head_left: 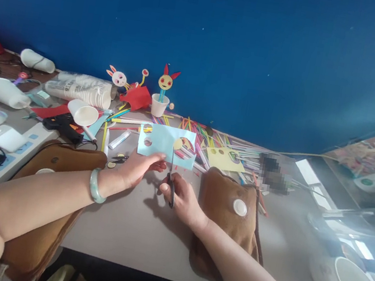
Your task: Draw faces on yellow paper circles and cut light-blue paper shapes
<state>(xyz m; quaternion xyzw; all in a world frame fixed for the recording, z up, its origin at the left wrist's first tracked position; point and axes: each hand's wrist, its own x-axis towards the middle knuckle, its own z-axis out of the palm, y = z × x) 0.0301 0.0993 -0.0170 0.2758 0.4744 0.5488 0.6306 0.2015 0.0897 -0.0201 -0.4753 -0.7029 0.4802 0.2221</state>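
Short of the table's point(114, 234) far edge, the left hand point(140, 167) pinches a blue card point(164, 137) already holed, the right hand point(185, 198) curls round scissors point(170, 177), some card seemingly left uncut

Matt blue paper sheet point(164, 140), metal-bladed scissors point(171, 171), velvety cloth cushions point(220, 213)

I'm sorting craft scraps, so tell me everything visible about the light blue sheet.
The light blue sheet looks like paper or thin card, roughly rectangular and wider than tall. Rounded openings are cut near its left end, with a larger one toward the right. The left hand holds it by its lower edge, tilted above the table. Scissors in the right hand overlap its right half; whether they touch it is unclear.
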